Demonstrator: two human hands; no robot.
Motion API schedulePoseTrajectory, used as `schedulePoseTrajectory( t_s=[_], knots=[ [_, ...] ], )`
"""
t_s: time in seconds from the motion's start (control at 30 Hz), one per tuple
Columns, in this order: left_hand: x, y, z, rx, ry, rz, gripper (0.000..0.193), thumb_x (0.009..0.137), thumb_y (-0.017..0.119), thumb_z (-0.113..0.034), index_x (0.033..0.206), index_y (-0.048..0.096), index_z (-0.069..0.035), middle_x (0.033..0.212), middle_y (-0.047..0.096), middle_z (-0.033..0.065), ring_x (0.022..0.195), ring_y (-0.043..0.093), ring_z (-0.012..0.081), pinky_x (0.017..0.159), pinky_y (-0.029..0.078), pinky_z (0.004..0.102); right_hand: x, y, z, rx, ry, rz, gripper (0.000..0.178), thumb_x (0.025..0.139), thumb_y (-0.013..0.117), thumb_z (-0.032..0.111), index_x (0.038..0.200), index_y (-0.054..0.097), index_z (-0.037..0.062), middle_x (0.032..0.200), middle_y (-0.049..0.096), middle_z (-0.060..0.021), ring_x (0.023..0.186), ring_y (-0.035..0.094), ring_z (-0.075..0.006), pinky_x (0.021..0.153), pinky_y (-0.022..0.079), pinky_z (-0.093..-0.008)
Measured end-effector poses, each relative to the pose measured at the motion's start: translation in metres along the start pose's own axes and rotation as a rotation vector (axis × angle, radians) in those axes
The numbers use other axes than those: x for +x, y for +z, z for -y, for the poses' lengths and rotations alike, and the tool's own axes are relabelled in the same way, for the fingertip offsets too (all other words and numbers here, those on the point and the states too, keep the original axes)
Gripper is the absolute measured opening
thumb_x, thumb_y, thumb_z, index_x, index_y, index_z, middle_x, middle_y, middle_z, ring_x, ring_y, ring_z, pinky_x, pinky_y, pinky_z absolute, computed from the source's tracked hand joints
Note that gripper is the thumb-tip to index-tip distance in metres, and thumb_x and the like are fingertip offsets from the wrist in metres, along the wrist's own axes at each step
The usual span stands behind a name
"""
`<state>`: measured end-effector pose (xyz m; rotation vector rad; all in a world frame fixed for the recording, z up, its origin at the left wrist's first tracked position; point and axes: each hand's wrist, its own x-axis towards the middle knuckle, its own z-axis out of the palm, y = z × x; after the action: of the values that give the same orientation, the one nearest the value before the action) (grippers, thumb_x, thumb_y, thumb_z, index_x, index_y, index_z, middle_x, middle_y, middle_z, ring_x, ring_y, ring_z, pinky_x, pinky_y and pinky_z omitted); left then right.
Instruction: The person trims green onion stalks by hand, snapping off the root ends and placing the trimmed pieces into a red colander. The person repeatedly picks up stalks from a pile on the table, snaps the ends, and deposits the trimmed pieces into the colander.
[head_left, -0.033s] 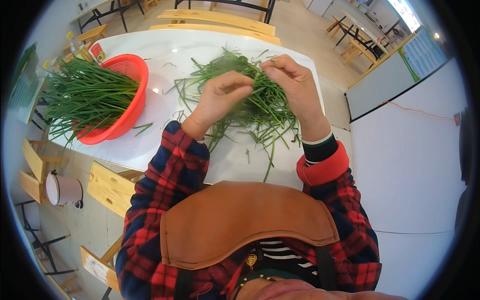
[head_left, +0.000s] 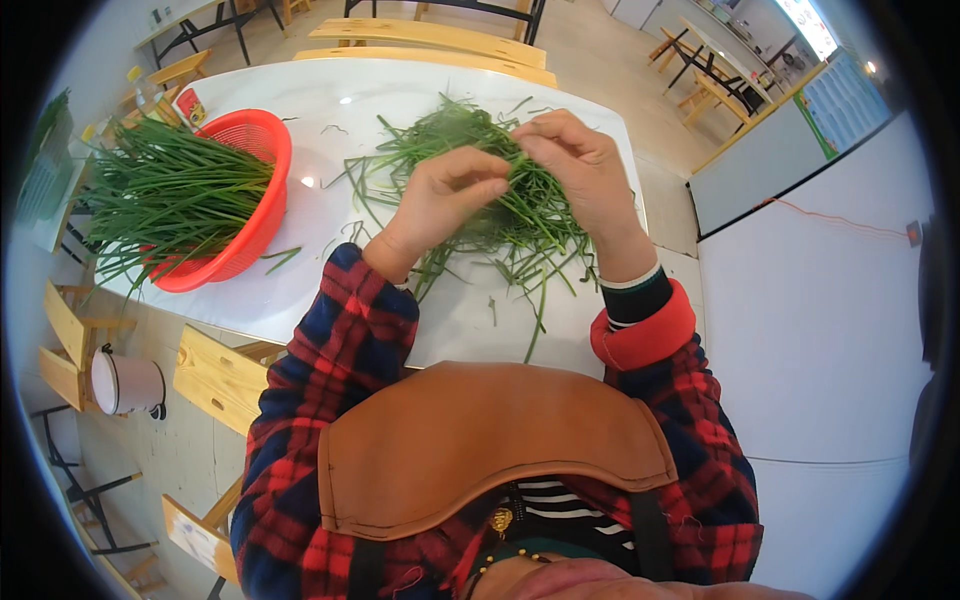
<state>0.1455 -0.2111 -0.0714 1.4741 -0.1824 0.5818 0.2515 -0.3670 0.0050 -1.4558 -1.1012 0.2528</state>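
A loose heap of green chives (head_left: 535, 230) lies on the white table (head_left: 455, 325) in front of me, with stray pieces around it. Over this heap I hold both hands close together, fingertips pinched. Thin green chive stalks show between my left hand (head_left: 435, 195) and my right hand (head_left: 585, 175); how many are gripped is too blurred to tell. To the left, a red plastic basket (head_left: 268, 215) is tilted on the tabletop, and a thick bunch of long chives (head_left: 175, 195) spills over its left side.
Behind the basket stand a clear bottle (head_left: 146, 88) and a small red container (head_left: 190, 106). A wooden bench (head_left: 425, 37) runs along the far side, with a wooden seat (head_left: 222, 375) at the near left. A lidded pail (head_left: 127, 382) stands on the floor. White cabinets (head_left: 800, 330) line the right.
The view has shifted very slightly. My right hand's fingertips have come a little lower and closer to my left hand; the heap and basket look the same.
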Motion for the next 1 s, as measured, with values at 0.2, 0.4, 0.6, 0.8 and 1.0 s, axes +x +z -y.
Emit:
schedulePoseTrajectory(
  t_s=[0.2,0.4,0.6,0.8,1.0],
  knots=[
    [-0.002,0.002,0.003,-0.044,-0.074,-0.047,0.008,0.095,0.067,-0.004,0.103,0.068,-0.002,0.101,0.069,0.0031,0.088,0.060,0.0085,0.080,0.049,0.0227,-0.017,-0.035,-0.020,0.048,0.083,-0.133,0.020,0.098,0.064,0.015,0.110,0.072,0.0008,0.102,0.070,-0.0022,0.095,0.060,-0.0102,0.090,0.048,-0.0261],
    [0.003,-0.054,-0.034,-0.674,0.235,-0.298,0.015,0.105,0.052,-0.018,0.108,0.060,-0.006,0.107,0.067,0.0085,0.097,0.062,0.0202,0.088,0.050,0.0364,-0.045,-0.113,-0.058,-0.134,0.269,-0.386,0.023,0.098,0.065,0.017,0.108,0.072,-0.0015,0.094,0.070,-0.0027,0.087,0.060,-0.0082,0.083,0.049,-0.0251],
    [0.005,-0.083,-0.034,-1.154,0.114,0.077,0.017,0.105,0.052,-0.021,0.112,0.061,-0.008,0.103,0.062,0.0053,0.097,0.059,0.0195,0.080,0.049,0.0325,-0.073,-0.129,-0.096,-0.796,0.362,-0.138,0.020,0.086,0.069,0.024,0.093,0.075,0.0069,0.079,0.072,-0.0069,0.071,0.066,-0.0189,0.067,0.051,-0.0325],
    [0.008,-0.054,-0.005,-0.719,-0.214,-0.170,0.021,0.104,0.055,-0.025,0.111,0.060,-0.006,0.089,0.064,0.0054,0.082,0.063,0.0193,0.074,0.053,0.0331,-0.089,-0.129,-0.102,-1.174,0.528,0.038,0.012,0.080,0.067,0.023,0.081,0.075,0.0142,0.080,0.073,-0.0075,0.080,0.069,-0.0279,0.072,0.051,-0.0409],
    [0.008,-0.035,-0.001,-0.598,-0.298,-0.118,0.018,0.103,0.051,-0.020,0.111,0.058,-0.006,0.087,0.063,0.0060,0.076,0.065,0.0188,0.066,0.055,0.0315,-0.094,-0.124,-0.102,-1.207,0.372,0.040,0.008,0.079,0.067,0.019,0.081,0.073,0.0131,0.078,0.071,-0.0059,0.083,0.067,-0.0287,0.078,0.047,-0.0436]
  ],
)
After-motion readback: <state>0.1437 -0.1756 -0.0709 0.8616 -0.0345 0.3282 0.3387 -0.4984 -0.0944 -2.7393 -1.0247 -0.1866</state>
